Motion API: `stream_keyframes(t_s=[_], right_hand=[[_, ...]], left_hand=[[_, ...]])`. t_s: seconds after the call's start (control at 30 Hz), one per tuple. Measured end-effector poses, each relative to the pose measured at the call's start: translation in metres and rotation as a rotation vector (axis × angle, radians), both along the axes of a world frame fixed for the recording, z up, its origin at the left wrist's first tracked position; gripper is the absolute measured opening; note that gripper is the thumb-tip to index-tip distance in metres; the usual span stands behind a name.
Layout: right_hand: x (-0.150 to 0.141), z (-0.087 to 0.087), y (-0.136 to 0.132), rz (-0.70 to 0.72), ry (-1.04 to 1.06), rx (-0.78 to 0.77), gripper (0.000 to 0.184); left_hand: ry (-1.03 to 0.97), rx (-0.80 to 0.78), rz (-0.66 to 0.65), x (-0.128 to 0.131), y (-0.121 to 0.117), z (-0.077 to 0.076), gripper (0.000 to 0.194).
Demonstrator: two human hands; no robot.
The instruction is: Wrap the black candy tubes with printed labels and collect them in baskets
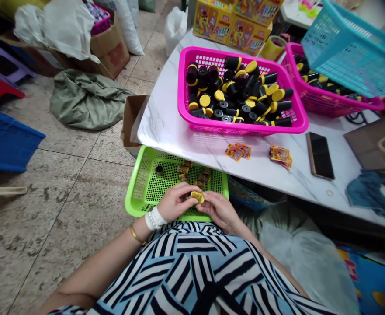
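Pinching a small yellow foil packet [197, 197] between both hands, you've got it just above your blue, black & white striped garment [192, 267]. Its long axis runs roughly L to R across the view, w/ a slight tilt, so it lies btw the grips, not out ahead of either one. Your L grip [175, 202], w/ a white beaded bracelet [154, 218] & thin gold bangle [137, 235] at the wrist, is pressed together on the packet's left end. Your R grip [220, 211] is pressed together on its right end. Neither hand is clearly nearer; both touch it, & fingers hide part of it.

Just beyond, your hands overlap the near rim of a lime-green plastic mesh basket [136, 201], holding small gold-brown packets [183, 169] & one small black cylinder [159, 169]. Past that, on the white marble counter [166, 131], lie small orange printed packets [238, 151] & a black smartphone [320, 155]. Farther on, a hot-pink plastic mesh basket [244, 127] holds black cylinders w/ yellow caps [277, 107]. A turquoise plastic basket [352, 43] & yellow printed cartons [231, 22] sit at the far end.
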State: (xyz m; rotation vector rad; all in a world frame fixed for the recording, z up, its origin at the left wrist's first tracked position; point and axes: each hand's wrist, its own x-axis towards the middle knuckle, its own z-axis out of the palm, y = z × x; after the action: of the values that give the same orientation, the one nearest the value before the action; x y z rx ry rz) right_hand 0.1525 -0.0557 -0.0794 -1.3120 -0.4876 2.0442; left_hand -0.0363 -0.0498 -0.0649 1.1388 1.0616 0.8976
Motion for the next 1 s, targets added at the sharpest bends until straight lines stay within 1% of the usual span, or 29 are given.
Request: stream_keyframes(t_s=[0.07,0.1,0.17,0.23,0.27,0.3,0.37,0.43,0.47,0.5,0.57,0.63,0.67,0.73,0.8,0.83,0.93,1.0], right_hand=[[0.001,0.0,-0.001,0.035,-0.014,0.044,0.037],[0.002,0.0,-0.001,0.067,-0.047,0.102,0.04],[0.005,0.002,-0.001,0.128,-0.146,0.3,0.042],[0.004,0.002,-0.001,0.152,-0.243,0.514,0.035],[0.003,0.002,-0.001,0.133,-0.269,0.577,0.03],[0.001,0.001,-0.002,0.096,-0.287,0.607,0.026],[-0.004,-0.002,-0.002,-0.002,-0.314,0.599,0.021],[-0.008,-0.004,-0.003,-0.08,-0.341,0.563,0.02],[-0.008,-0.005,-0.004,-0.094,-0.348,0.552,0.02],[-0.008,-0.005,-0.004,-0.091,-0.345,0.547,0.019],[-0.006,-0.004,-0.006,-0.036,-0.324,0.553,0.018],[-0.003,-0.003,-0.008,0.024,-0.316,0.565,0.021],[-0.002,-0.003,-0.011,0.026,-0.326,0.568,0.02],[-0.001,-0.003,-0.016,-0.037,-0.354,0.569,0.017],[-0.003,-0.004,-0.022,-0.123,-0.356,0.564,0.014],[-0.004,-0.005,-0.026,-0.142,-0.351,0.56,0.015],[-0.006,-0.006,-0.037,-0.135,-0.347,0.561,0.021],[-0.005,-0.008,-0.045,-0.161,-0.345,0.574,0.018]], left_hand=[[-0.07,-0.176,-0.022,0.001,0.003,-0.004,0.026],[-0.11,-0.277,-0.034,0.003,0.004,-0.007,0.027],[-0.202,-0.457,-0.041,0.005,0.005,-0.012,0.031],[-0.336,-0.596,-0.021,0.007,0.004,-0.016,0.037],[-0.425,-0.649,-0.008,0.008,0.003,-0.017,0.04],[-0.515,-0.689,-0.002,0.009,0.002,-0.018,0.041],[-0.642,-0.733,-0.034,0.009,0.0,-0.02,0.041],[-0.67,-0.751,-0.096,0.01,-0.001,-0.023,0.038],[-0.662,-0.757,-0.127,0.01,-0.001,-0.024,0.037],[-0.652,-0.76,-0.15,0.01,-0.001,-0.026,0.035],[-0.634,-0.763,-0.178,0.01,0.001,-0.027,0.035],[-0.61,-0.787,-0.223,0.011,0.003,-0.027,0.037],[-0.601,-0.805,-0.247,0.011,0.005,-0.026,0.037],[-0.608,-0.843,-0.273,0.012,0.008,-0.024,0.037],[-0.622,-0.865,-0.265,0.014,0.01,-0.023,0.039],[-0.611,-0.871,-0.257,0.015,0.01,-0.023,0.04],[-0.52,-0.876,-0.288,0.018,0.009,-0.027,0.04],[-0.487,-0.889,-0.342,0.021,0.006,-0.031,0.041]])
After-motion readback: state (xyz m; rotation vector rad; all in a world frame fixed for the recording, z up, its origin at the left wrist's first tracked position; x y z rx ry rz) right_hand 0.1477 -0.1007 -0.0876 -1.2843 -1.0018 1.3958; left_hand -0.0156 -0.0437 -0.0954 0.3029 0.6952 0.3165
